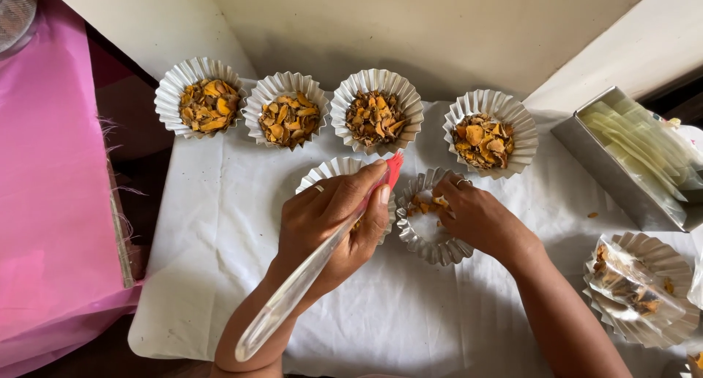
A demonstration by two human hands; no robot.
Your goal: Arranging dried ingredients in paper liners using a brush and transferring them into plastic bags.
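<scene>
A white cloth [410,305] covers the table, and four fluted silver foil cups stand in a row along its far edge. The far-left cup [199,97], the second cup [286,111], the third cup [376,110] and the far-right cup [490,132] each hold a heap of dried orange and brown chips.

In front of the row sit two more cups, side by side. The nearer-left cup [331,171] is mostly hidden behind the left hand [333,220], so its contents cannot be made out. That hand is closed around a long clear-handled spatula [296,290] with a red tip [394,170]; the tip points up toward the third cup, and the handle runs back along the forearm. The right hand [476,217] rests on the rim of the nearer-right cup [432,239], fingers curled onto its foil edge — inside lie only a few orange chips [425,206].

At the right edge a rectangular metal tin [608,169] holds a stack of pale, clear flat packets [644,140]. Below it stands a stack of empty foil cups [659,305] with a clear bag of brown pieces [622,279] lying on top. A single chip [592,215] lies loose on the cloth between tin and hand. Pink sheeting [51,173] hangs at the left — glossy and creased.
</scene>
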